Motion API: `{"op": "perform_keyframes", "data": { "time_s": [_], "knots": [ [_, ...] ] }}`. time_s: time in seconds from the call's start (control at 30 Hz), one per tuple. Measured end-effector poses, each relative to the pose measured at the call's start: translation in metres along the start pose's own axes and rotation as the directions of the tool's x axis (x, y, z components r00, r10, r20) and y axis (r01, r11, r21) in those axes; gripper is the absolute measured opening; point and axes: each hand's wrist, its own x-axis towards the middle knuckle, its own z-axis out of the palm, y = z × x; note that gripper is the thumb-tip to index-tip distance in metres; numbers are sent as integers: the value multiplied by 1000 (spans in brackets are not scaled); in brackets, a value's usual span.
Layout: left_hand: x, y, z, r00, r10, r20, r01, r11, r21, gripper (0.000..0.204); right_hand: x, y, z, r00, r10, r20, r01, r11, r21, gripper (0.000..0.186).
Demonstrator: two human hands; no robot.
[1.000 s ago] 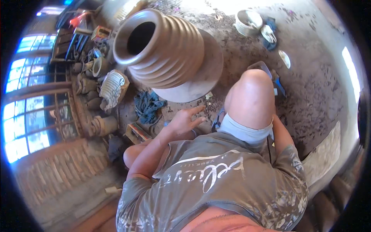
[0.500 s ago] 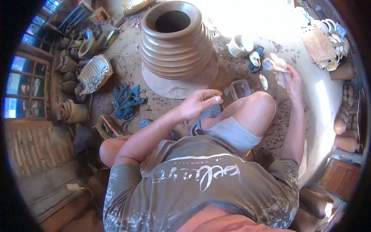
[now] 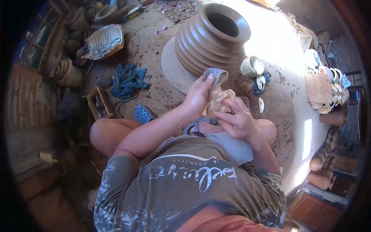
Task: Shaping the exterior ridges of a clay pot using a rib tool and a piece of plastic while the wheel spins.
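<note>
My left hand [image 3: 196, 96] is closed on a crumpled, thin tan-and-grey cloth [image 3: 217, 101], with the thumb pressed on its grey upper end. The fingers of my right hand [image 3: 240, 120] pinch the lower tan folds of the same cloth. Whether it is fabric or thin plastic is hard to tell. Both hands are in front of my body, above my lap. Just beyond them a large ridged brown clay pot [image 3: 208, 42] with a wide round mouth stands on a pale round base [image 3: 172, 65]. The cloth overlaps the pot's lower part in view; contact cannot be judged.
A pale bucket [image 3: 252, 66] stands right of the pot beside a dark blue cloth [image 3: 257, 89]. On the left are a teal cloth [image 3: 129, 81], a small open box [image 3: 92, 105] and a ribbed whitish piece [image 3: 104, 41]. A clog [image 3: 143, 114] is near my knees.
My right hand has come in from the far right with the cloth. My left hand, holding nothing visible before, now grips the cloth too. The view has shifted, so the pot appears farther right.
</note>
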Motion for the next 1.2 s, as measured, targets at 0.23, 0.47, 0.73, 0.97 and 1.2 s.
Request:
{"op": "perform_keyframes", "data": {
  "time_s": [0.23,0.47,0.73,0.97,1.2],
  "knots": [
    [-12,21,-17,974,64,219,-126,952,278,37,9,12,-12,789,490,-372,-391,866,312,35],
    [-21,17,2,940,134,314,-303,751,586,55,24,12,1,627,765,148,-517,267,813,18],
    [-14,-5,15,943,156,296,-320,678,662,69,-7,15,14,570,727,-382,-292,614,733,13],
    [-9,-16,26,986,-94,138,3,835,551,49,-43,13,4,752,313,-580,-287,948,140,24],
    [5,-33,17,810,382,446,-586,485,649,46,-38,-3,-16,643,742,191,119,-343,932,23]
  ]
}}
